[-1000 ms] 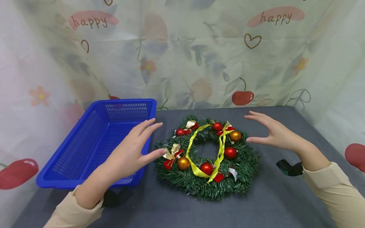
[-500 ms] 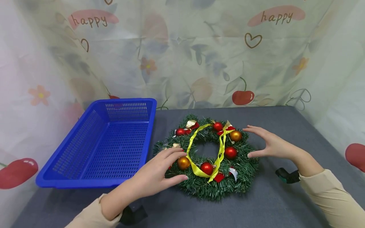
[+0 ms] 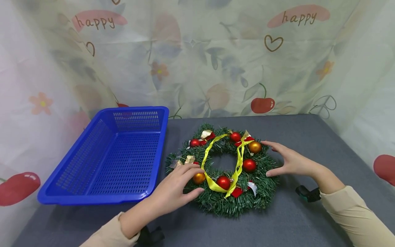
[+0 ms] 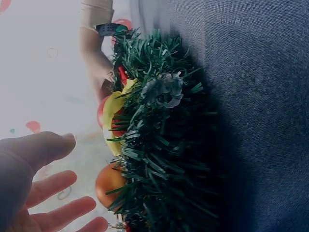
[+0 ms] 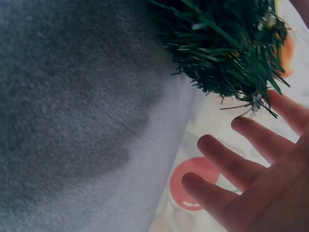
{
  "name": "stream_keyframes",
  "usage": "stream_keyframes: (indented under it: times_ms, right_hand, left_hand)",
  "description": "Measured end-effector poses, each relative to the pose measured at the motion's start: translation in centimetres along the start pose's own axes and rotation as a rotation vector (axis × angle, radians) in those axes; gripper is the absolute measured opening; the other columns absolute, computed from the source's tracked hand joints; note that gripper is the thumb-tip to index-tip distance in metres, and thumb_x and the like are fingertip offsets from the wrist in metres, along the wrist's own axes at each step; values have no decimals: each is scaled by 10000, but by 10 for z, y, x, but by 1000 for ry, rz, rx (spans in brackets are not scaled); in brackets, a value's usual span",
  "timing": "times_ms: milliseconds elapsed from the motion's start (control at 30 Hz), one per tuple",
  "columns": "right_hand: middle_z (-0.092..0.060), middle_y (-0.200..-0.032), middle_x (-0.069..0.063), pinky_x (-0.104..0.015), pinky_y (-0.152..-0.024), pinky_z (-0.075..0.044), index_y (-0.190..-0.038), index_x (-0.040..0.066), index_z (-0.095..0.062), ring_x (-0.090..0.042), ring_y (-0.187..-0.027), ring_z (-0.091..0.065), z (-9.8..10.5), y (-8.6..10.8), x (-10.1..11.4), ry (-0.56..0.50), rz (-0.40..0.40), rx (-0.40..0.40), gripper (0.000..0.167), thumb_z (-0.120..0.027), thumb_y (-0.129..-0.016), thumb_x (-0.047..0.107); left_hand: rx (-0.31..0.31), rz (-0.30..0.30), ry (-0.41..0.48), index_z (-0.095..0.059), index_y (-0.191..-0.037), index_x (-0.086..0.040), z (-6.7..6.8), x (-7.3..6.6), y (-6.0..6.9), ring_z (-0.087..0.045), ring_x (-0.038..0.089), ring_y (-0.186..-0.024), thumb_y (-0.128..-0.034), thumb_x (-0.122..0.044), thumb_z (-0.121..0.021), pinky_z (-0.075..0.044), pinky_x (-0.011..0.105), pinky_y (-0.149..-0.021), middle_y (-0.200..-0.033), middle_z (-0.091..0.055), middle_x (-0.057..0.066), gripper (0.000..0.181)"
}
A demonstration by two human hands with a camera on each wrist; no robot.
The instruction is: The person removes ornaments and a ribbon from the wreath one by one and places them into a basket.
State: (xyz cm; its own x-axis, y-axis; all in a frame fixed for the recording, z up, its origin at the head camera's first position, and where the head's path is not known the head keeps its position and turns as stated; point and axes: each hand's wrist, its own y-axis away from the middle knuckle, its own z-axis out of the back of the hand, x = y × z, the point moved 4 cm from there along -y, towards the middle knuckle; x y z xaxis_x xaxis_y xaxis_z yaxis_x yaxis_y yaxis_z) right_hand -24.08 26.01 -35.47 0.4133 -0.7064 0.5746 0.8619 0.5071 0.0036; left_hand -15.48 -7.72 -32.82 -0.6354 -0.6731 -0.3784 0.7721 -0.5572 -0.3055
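A green tinsel wreath (image 3: pixel 222 205) lies on the table, decked with red and gold baubles, small red and gold bows and a yellow ribbon (image 3: pixel 213 146) looped across it. My left hand (image 3: pixel 168 193) hovers over its front left side, fingers spread and relaxed, beside a gold bauble (image 3: pixel 199 178). The left wrist view shows a gap between the thumb and fingers and that gold bauble (image 4: pixel 110 186). At the right side, my right hand (image 3: pixel 294 161) has its fingers apart at the wreath's edge. Whether its fingertips touch the tinsel (image 5: pixel 227 58), I cannot tell.
A blue plastic basket (image 3: pixel 155 161) with slotted walls stands left of the wreath, close to my left forearm. The table has a dark grey cloth (image 3: pixel 247 230). Behind and at both sides hangs a printed curtain (image 3: pixel 191 68).
My left hand has moved right and down from over the basket's edge to the wreath's left side. My right hand has lowered slightly towards the wreath's right edge. The wreath has stayed put.
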Motion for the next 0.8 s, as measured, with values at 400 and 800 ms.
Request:
stream_keyframes:
  times_ms: [400,800]
  right_hand:
    - [-266,-1485,-256,-651,-961,-352,-1477,102,-217,-499,-1291,-347,-3,2,5,31,-25,23,988,-774,-723,416]
    - [-176,-1525,-260,-671,-1004,-282,-1474,71,-235,-501,-1359,-215,-5,0,5,64,-5,26,999,-764,-716,449]
  left_hand:
    - [-18,12,-4,-595,-1191,-155,-7,5,-3,-559,198,-1122,-848,-292,-683,-489,395,-935,-1228,-581,24,380]
    - [-54,-5,-25,-620,-1145,-151,-7,6,-6,-570,203,-1105,-837,-266,-697,-495,383,-932,-1198,-600,45,339]
